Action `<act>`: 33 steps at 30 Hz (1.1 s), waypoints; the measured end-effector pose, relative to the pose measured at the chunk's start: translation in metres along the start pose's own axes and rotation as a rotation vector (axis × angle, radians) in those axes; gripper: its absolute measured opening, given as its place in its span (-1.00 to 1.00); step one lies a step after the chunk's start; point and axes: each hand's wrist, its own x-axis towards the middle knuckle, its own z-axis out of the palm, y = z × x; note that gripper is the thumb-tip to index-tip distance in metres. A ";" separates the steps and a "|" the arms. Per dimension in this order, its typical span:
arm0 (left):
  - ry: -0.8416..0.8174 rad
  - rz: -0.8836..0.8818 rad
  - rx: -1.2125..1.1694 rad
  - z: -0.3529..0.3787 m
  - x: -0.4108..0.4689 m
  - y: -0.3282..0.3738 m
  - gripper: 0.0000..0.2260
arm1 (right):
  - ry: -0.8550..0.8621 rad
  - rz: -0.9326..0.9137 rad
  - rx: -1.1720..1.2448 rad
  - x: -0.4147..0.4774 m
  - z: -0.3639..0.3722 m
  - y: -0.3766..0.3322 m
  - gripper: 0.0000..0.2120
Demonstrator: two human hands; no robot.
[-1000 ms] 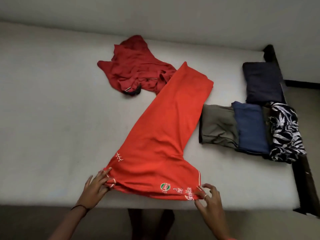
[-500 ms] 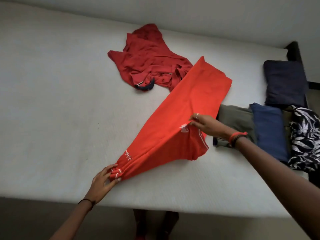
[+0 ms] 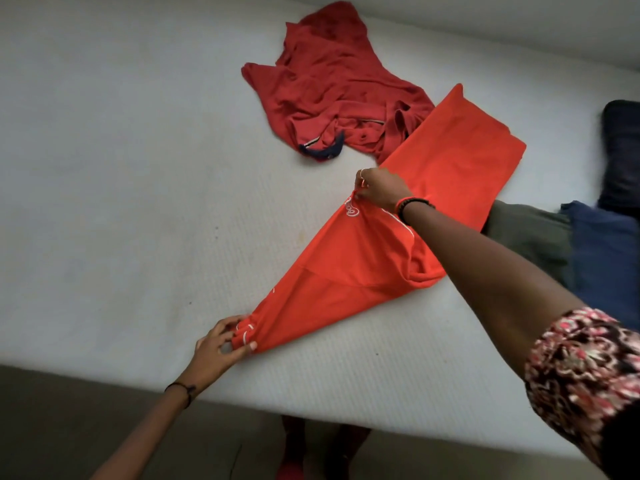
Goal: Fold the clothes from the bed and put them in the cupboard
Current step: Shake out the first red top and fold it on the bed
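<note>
A bright orange garment (image 3: pixel 374 258) with white printing lies diagonally across the white bed (image 3: pixel 121 188). My left hand (image 3: pixel 221 344) pinches its near corner by the bed's front edge. My right hand (image 3: pixel 379 188) pinches the other printed corner and holds it over the middle of the garment, so the near part is folded onto itself. A crumpled dark red shirt (image 3: pixel 332 95) with a navy collar lies further back, touching the orange garment's far end.
Folded clothes sit at the right: an olive piece (image 3: pixel 530 237), a blue piece (image 3: pixel 606 258) and a dark navy piece (image 3: pixel 623 150). The left half of the bed is bare. Floor (image 3: pixel 69 427) lies below the front edge.
My right hand carried the printed corner from the front edge up and left across the garment, folding it over. My left hand kept its corner. The view shifted right and closer.
</note>
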 end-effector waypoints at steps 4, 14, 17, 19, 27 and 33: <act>-0.003 0.023 0.173 -0.006 0.004 0.001 -0.58 | 0.124 -0.035 -0.184 -0.007 0.015 -0.010 -0.78; -0.184 -0.171 0.095 -0.019 0.000 0.041 -0.25 | 0.213 -0.399 0.107 -0.186 0.114 -0.088 -0.25; -0.196 -0.176 0.050 -0.018 -0.007 0.053 -0.31 | 0.098 -0.447 0.093 -0.234 0.144 -0.117 -0.08; -0.192 -0.174 0.053 -0.014 -0.012 0.057 -0.39 | 0.107 -0.435 0.103 -0.251 0.158 -0.139 -0.03; -0.318 -0.249 0.096 -0.003 -0.039 0.065 -0.35 | 0.245 -0.317 0.159 -0.285 0.172 -0.178 -0.50; -0.540 -0.274 0.136 -0.008 -0.072 0.056 -0.06 | 0.167 -0.270 0.376 -0.331 0.179 -0.174 -0.63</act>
